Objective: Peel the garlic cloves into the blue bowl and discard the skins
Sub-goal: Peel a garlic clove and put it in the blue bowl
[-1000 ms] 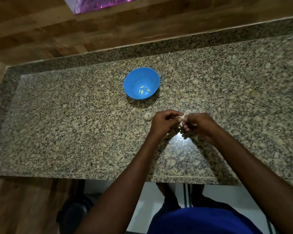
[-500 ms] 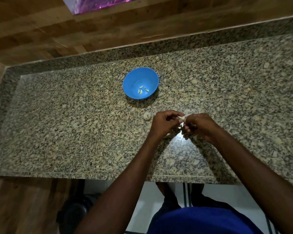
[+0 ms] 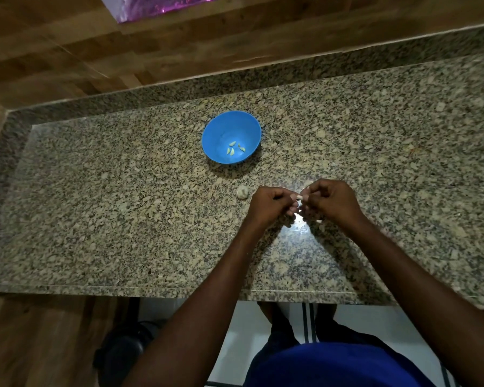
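Your two hands meet over the middle of the counter (image 3: pixel 95 219), nearer its front edge than its back. Your left hand (image 3: pixel 268 203) has its fingers curled in, and your right hand (image 3: pixel 330 199) is curled the same way; both pinch one small pale garlic clove (image 3: pixel 299 197) between their fingertips. Only a sliver of that clove shows between the knuckles, so you cannot tell how much skin is on it. Something pale peeks out under your right hand's lower fingers, perhaps a bit of skin, but it is too small to be sure.

The bowl (image 3: pixel 221 129) sits upright on the counter, farther back than your hands and a little to their left, apart from them. Four or so peeled cloves (image 3: pixel 235 148) lie at its bottom; the exact count is hard to read at this size.

A small pale lump of garlic (image 3: pixel 242 191) rests on the counter just beside your left hand, on its left side. Another pale piece (image 3: pixel 308 183) shows at the top of your right hand, mostly hidden by the fingers.

The counter's speckled pattern hides any loose skins. Below the front edge, your blue clothing (image 3: pixel 333 364) is cut off by the frame, and a dark round object (image 3: pixel 123 350) sits in shadow on the floor.
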Motion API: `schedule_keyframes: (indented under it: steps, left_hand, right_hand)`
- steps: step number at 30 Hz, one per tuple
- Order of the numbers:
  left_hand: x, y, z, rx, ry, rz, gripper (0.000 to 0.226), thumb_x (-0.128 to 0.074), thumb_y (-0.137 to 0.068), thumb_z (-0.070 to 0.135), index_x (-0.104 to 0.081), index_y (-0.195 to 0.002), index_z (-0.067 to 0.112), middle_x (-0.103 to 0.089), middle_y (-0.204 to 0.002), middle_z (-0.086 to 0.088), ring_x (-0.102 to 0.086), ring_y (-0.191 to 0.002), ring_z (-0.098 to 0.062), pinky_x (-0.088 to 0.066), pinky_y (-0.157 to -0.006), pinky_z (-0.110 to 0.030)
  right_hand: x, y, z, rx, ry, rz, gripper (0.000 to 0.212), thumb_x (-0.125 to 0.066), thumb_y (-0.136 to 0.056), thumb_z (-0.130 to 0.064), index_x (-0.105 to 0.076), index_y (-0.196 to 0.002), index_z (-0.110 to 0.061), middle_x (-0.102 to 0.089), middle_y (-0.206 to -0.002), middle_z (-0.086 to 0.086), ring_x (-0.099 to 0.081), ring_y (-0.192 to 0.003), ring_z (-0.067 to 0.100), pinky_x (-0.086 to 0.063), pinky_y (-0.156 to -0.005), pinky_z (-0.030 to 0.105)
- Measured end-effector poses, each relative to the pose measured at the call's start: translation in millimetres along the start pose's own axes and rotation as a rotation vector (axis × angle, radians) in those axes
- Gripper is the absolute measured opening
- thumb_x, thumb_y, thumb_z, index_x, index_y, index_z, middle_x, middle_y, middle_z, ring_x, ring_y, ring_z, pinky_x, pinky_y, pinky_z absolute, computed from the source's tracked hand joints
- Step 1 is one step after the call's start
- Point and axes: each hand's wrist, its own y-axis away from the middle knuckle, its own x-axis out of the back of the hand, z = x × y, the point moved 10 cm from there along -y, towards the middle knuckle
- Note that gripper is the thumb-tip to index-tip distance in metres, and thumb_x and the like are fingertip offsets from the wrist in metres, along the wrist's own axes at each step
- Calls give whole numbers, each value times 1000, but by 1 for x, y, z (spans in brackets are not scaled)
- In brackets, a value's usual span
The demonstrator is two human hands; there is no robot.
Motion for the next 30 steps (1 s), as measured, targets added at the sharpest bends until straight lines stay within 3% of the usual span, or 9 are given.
schedule_keyframes:
  steps: [3, 6, 8, 14, 20, 25, 30]
  left_hand:
    - [4, 2, 2, 11, 23, 43, 17, -67, -93, 6, -72, -93, -10, -68, -74, -21, -59, -54, -20, -54, -50, -25]
    - [9, 1, 3, -8, 11, 102, 16, -70, -91, 9, -74, -89, -6, -70, -73, -24, -61, -54, -22, -52, -50, -25]
    - [11, 1, 4, -19, 1, 133, 14, -71, -90, 9, -76, -86, -3, -72, -75, -23, -62, -55, -21, -53, -53, -24]
    - [7, 1, 9, -51, 5, 141, 10, -70, -90, 4, -75, -90, -5, -74, -77, -18, -67, -63, -20, -57, -63, -28]
    - [5, 2, 11, -40, 95, 126, 10, -67, -90, -3, -70, -94, -12, -71, -73, -19, -66, -54, -12, -54, -56, -20]
    - [3, 3, 6, -8, 154, 94, 15, -65, -91, -4, -68, -101, -15, -70, -74, -17, -66, -56, -13, -57, -61, -22]
    - [5, 1, 8, -86, 54, 118, 11, -68, -92, 3, -73, -97, -5, -72, -84, -27, -66, -68, -22, -57, -73, -33]
  right_hand:
    - [-2, 0, -2, 6, -28, -8, 7, -77, -85, -7, -73, -86, 0, -72, -68, 18, -69, -57, 26, -54, -54, 29]
    - [-7, 3, -1, -33, -127, -50, 14, -76, -86, -4, -71, -90, 8, -72, -74, 25, -68, -58, 28, -60, -58, 35]
    - [-9, 4, 0, -62, -179, -63, 15, -76, -85, -3, -70, -91, 10, -71, -75, 25, -68, -57, 25, -59, -56, 29]
    - [-13, 3, 6, -146, -298, -74, 7, -72, -87, 2, -70, -80, 2, -73, -73, 19, -69, -60, 24, -61, -58, 31]
    - [-26, 5, 21, -344, -561, -126, 15, -66, -88, 6, -62, -75, -1, -72, -68, 13, -69, -62, 18, -57, -57, 23]
    - [-41, 11, 27, -522, -755, -269, 14, -51, -95, 5, -61, -87, 1, -70, -70, 9, -67, -62, 13, -57, -57, 20]
    - [-37, 10, 32, -579, -740, -221, 12, -52, -94, 3, -64, -96, 6, -71, -73, 12, -68, -59, 15, -57, -53, 23]
